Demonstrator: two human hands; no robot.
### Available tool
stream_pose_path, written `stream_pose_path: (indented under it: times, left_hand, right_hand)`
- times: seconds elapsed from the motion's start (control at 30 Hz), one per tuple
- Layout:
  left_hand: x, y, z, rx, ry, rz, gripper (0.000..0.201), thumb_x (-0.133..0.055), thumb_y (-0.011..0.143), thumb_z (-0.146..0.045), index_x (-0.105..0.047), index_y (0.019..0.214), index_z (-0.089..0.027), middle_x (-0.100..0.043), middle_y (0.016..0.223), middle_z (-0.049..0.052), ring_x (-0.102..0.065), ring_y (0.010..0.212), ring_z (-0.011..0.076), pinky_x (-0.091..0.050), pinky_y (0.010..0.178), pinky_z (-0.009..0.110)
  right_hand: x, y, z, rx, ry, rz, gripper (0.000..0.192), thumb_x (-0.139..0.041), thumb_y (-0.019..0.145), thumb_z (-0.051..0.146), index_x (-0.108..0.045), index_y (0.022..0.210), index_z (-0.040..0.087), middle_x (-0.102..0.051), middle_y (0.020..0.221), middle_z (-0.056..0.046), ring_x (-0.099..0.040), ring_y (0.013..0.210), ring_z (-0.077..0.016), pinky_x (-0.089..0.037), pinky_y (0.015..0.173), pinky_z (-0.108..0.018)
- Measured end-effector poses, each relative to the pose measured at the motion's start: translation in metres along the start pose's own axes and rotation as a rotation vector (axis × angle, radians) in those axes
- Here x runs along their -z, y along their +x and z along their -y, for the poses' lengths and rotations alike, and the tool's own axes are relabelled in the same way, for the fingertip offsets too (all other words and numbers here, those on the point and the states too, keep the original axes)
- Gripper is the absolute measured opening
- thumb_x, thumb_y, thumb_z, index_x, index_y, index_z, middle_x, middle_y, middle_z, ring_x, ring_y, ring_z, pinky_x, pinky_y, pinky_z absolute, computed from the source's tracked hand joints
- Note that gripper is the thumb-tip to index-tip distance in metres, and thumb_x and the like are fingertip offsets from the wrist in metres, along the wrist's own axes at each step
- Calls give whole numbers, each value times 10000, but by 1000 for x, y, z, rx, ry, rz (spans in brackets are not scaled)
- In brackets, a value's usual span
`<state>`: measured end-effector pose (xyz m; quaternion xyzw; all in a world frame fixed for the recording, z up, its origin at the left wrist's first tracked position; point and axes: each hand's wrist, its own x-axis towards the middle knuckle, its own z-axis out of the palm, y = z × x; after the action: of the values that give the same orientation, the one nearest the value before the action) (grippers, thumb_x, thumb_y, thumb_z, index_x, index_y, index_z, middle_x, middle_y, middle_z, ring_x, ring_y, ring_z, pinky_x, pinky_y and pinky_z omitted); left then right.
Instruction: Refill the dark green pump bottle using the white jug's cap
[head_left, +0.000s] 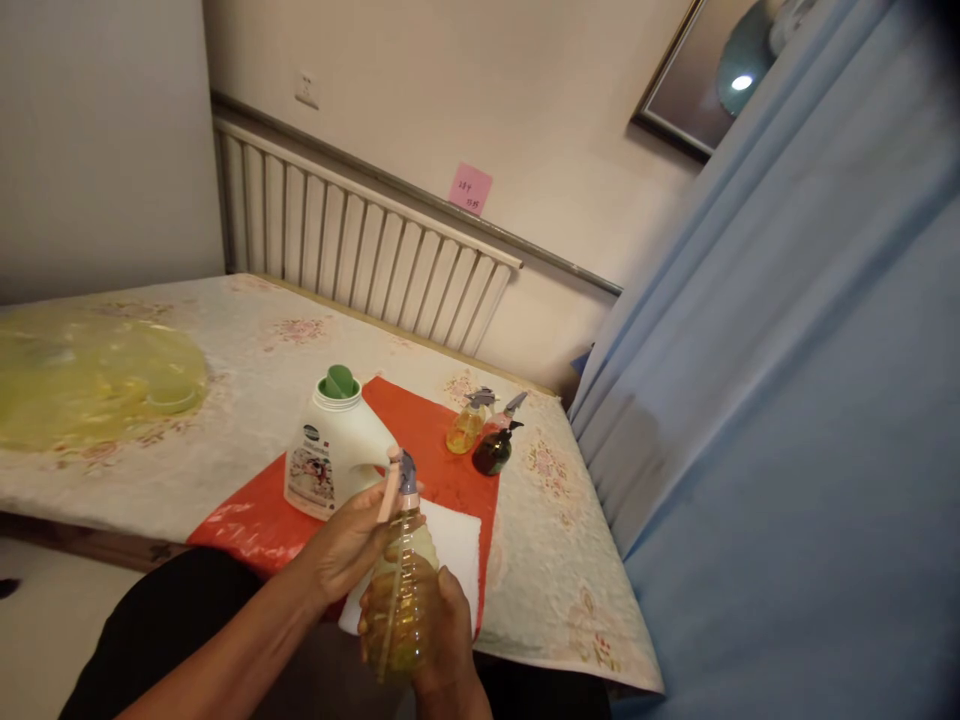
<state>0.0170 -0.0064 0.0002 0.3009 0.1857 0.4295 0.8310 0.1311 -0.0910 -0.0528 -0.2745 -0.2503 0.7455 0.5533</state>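
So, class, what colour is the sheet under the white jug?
The sheet is red, shown best in the head view.

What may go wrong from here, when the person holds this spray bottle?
Only the left hand and right hand seem to support the amber spray bottle, so it might slip and drop. The white jug stands near the left hand with its green spout uncapped; a knock might tip it and spill any contents.

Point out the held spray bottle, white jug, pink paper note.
Held spray bottle [406, 595]: head view, middle of its transparent body.
White jug [343, 448]: head view, on its side wall.
Pink paper note [470, 189]: head view, mid-sheet.
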Motion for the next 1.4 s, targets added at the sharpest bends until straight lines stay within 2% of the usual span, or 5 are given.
stream_pose_path:
  times: [0.13, 0.8, 1.0, 1.17, 1.4]
  left_hand:
    - [8, 2, 0, 9, -76, 60, 209, -772, 780, -207, -690, 968, -173, -734, 961, 58, -690, 865, 192, -547, 839, 334]
    - [11, 6, 3, 18, -86, 103, 203, -819, 724, -195, -733, 891, -120, -774, 894, 66, -719, 935, 232, -510, 970, 352]
    - [14, 6, 6, 54, -90, 40, 169, -812, 741, -237, -717, 841, -139, -772, 893, 68, -722, 897, 216, -535, 856, 299]
    - [24, 8, 8, 28, 15, 126, 363, -749, 808, -347, -688, 1113, -160, -738, 1083, 110, -675, 1000, 234, -465, 973, 365]
    - [83, 18, 21, 95, 151, 77, 434, -668, 848, -446, -665, 1195, -184, -684, 1155, 138, -589, 1108, 292, -423, 972, 431]
  right_hand:
    - [4, 2, -5, -23, 66, 20, 710, -583, 574, 779, -654, 923, 165, -645, 747, -101, -641, 718, -295, -533, 549, -425]
    - [3, -2, -7, -1, 27, 60, 776, -575, 559, 814, -672, 983, 171, -694, 800, -132, -670, 768, -354, -542, 587, -501]
    - [1, -6, 2, 63, -5, 77, 634, -665, 674, 628, -643, 1103, 162, -697, 844, -124, -679, 818, -324, -560, 651, -478]
    - [-2, -4, 31, 116, -114, 131, 585, -787, 628, 409, -638, 1130, 148, -700, 934, -127, -674, 907, -311, -560, 743, -451]
    - [16, 58, 102, 307, -283, 3, 627, -853, 519, 209, -640, 1109, 192, -698, 1062, -73, -665, 999, -265, -492, 921, -397]
